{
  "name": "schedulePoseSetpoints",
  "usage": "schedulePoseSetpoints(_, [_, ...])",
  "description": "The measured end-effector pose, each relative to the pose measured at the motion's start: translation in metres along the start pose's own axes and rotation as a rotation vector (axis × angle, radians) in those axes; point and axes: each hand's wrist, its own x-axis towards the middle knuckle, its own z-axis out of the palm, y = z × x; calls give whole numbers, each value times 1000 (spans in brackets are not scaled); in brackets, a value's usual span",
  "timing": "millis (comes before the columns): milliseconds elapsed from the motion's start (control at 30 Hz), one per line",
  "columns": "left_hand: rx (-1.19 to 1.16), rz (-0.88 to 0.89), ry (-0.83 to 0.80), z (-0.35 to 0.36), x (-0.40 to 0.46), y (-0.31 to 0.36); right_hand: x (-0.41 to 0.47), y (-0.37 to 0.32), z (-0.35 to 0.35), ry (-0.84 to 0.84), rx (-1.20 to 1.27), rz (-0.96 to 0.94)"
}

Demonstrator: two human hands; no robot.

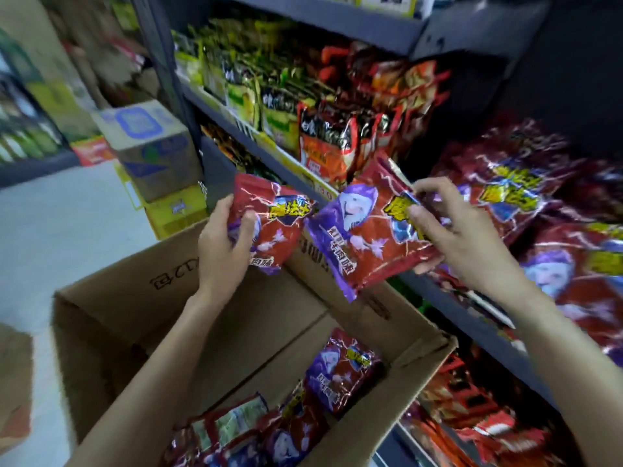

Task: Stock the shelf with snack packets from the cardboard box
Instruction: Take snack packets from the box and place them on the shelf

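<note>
My left hand [222, 244] grips a red and purple snack packet [276, 227] above the open cardboard box [135, 298]. My right hand [451, 237] holds a second, matching packet [364, 237] by its upper edge, close to the front edge of the grey shelf [448, 298]. Several more of these packets [340, 369] lie in the bottom of the box. A pile of the same packets [526, 197] sits on the shelf at the right, just beyond my right hand.
Green, black and orange snack bags [303, 123] fill the shelf further left. Lower shelves hold red packets [472, 419]. Stacked cartons [151, 143] stand on the pale floor [60, 224] beside the shelf upright. A brown object [13, 382] is at the left edge.
</note>
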Motion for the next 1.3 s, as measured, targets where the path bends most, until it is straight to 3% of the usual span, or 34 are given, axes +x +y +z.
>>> schedulePoseSetpoints(267, [-127, 133, 72, 33, 33, 48, 35, -6, -64, 209, -194, -290])
schedulePoseSetpoints(433, [-192, 144, 87, 50, 44, 62, 72, 1, -90, 251, -330, -523])
schedulePoseSetpoints(533, [-194, 162, 93, 63, 47, 68, 94, 14, -100, 201, -383, -556])
schedulePoseSetpoints(767, [-207, 119, 4, 107, 59, 78, 146, 54, -111, 76, -499, -490])
schedulePoseSetpoints(1133, [-246, 104, -19, 196, 89, 82, 190, 103, -137, 237, -360, -275])
schedulePoseSetpoints(1300, [-261, 91, -66, 220, 99, 73, 201, 127, -150, 206, -515, -30])
